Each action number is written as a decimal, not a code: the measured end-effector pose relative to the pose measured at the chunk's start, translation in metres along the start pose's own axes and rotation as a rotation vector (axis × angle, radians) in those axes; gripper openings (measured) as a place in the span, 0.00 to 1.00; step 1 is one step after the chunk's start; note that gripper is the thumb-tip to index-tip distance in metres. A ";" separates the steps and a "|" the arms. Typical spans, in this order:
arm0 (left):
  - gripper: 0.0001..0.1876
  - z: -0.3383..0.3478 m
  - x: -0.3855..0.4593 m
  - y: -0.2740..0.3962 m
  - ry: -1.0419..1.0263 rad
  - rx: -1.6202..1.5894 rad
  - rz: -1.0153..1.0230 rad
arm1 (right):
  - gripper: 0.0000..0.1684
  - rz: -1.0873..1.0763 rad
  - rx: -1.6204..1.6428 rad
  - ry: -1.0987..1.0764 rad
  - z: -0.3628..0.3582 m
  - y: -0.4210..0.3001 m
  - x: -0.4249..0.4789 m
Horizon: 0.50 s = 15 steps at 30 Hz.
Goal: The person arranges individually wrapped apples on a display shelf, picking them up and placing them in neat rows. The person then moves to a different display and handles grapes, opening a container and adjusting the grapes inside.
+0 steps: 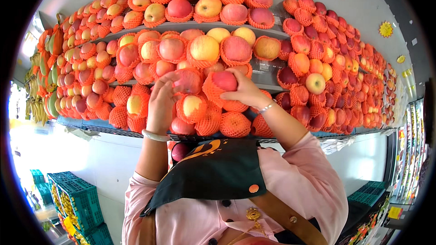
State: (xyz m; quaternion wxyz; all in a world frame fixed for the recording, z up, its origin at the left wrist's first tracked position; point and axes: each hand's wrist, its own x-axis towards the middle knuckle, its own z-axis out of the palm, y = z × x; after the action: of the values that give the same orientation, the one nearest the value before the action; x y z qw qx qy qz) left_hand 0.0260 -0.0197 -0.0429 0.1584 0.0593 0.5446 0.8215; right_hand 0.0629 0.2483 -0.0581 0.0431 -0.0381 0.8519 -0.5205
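Observation:
My right hand (247,90) grips a red apple (225,81) in an orange foam net, its thumb and fingers on the near and far sides. My left hand (162,100) is against the left side of another netted apple (189,81); whether it grips that apple or only touches it, I cannot tell. Just below, between the hands, sits a yellowish apple (191,106) partly covered by its net. Several netted apples are stacked around both hands, among them a large yellow apple (204,48) above them.
A grey shelf edge (163,27) divides the tiers of apples. Dark plastic (269,66) shows between piles at right. Bananas (35,107) hang at far left. Green crates (76,197) stand behind me at lower left. A dark apron (211,173) bulges below the display edge.

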 end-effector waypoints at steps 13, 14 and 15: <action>0.41 0.073 -0.001 -0.024 -0.440 -0.152 -0.137 | 0.48 -0.324 -0.113 0.227 -0.023 -0.037 -0.066; 0.43 0.075 0.000 -0.024 -0.405 -0.218 -0.100 | 0.48 -0.211 0.239 0.123 -0.023 -0.032 -0.069; 0.44 0.080 0.000 -0.026 -0.414 -0.078 0.002 | 0.48 -0.087 0.590 0.020 -0.023 -0.028 -0.073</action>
State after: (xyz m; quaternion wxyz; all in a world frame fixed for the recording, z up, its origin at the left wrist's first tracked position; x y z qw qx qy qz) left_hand 0.0529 0.0594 -0.0345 0.2681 0.2210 0.4682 0.8125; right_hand 0.1337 0.2643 -0.0201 0.0216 -0.0553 0.6617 -0.7474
